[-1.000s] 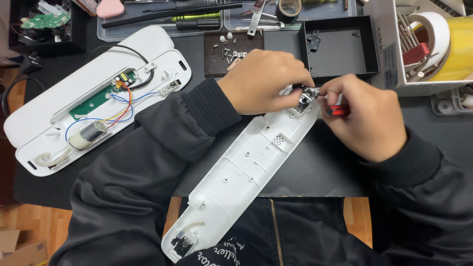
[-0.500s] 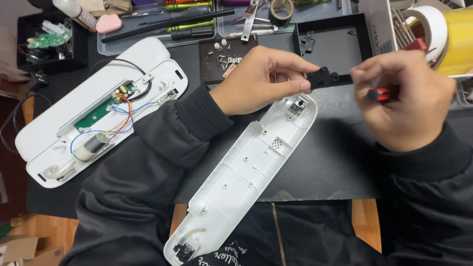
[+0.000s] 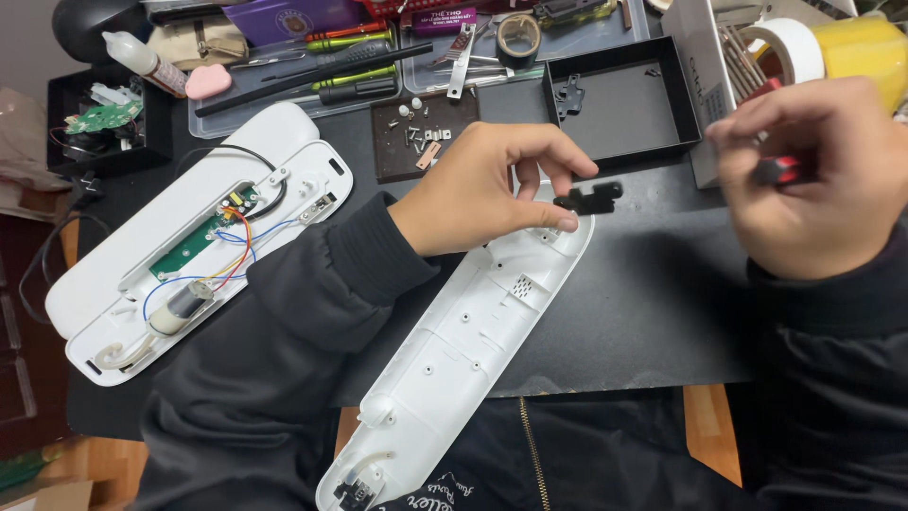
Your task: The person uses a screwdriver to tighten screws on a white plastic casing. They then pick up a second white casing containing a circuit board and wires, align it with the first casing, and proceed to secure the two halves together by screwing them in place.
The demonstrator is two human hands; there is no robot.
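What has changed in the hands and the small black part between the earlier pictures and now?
The left hand has lifted the small black part out of the white shell and now holds it alone in its fingers. The right hand, holding the red-handled tool, has let go and pulled away. The open casing and black tray stayed put.

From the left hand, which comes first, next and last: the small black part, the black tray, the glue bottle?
Head view, counted from the left hand:
1. Small black part, pinched at its fingertips, just to the right.
2. Black tray, up and to the right on the mat.
3. Glue bottle, far off at the upper left corner.
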